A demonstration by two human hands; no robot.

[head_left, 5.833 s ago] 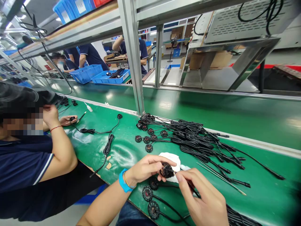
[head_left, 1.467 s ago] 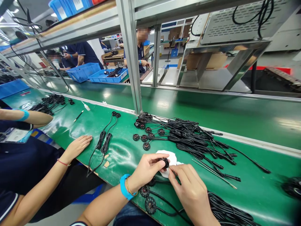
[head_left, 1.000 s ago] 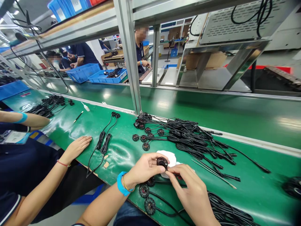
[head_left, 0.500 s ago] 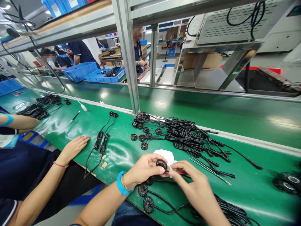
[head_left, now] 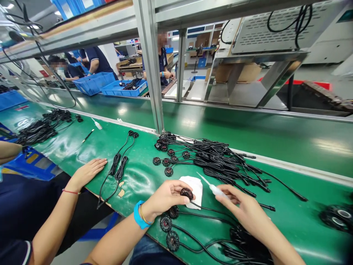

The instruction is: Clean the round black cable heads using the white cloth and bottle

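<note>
My left hand [head_left: 169, 197] pinches a black round ringed part [head_left: 186, 194] with a cable running right from it. In my right hand [head_left: 239, 206] is a small translucent dropper bottle [head_left: 217, 190], its thin nozzle pointing up and left, apart from the round part. A folded white cloth [head_left: 193, 186] lies on the table just behind my left fingers. Below my hands are more round black cable ends [head_left: 173, 240], and their bundled black cables [head_left: 245, 243] lie partly under my right forearm.
Farther back is a pile of coiled black cables [head_left: 212, 154] with round ends. A co-worker's hand [head_left: 89, 171] rests at left near two coiled cables [head_left: 120, 167]. Another dropper bottle [head_left: 97, 124] and a metal post [head_left: 149, 66] stand beyond; blurred black parts [head_left: 336, 215] lie right.
My right hand has moved right, away from the round part, and the dropper bottle now shows plainly in it. My left hand stays nearly in place. The co-worker's other arm has shifted left.
</note>
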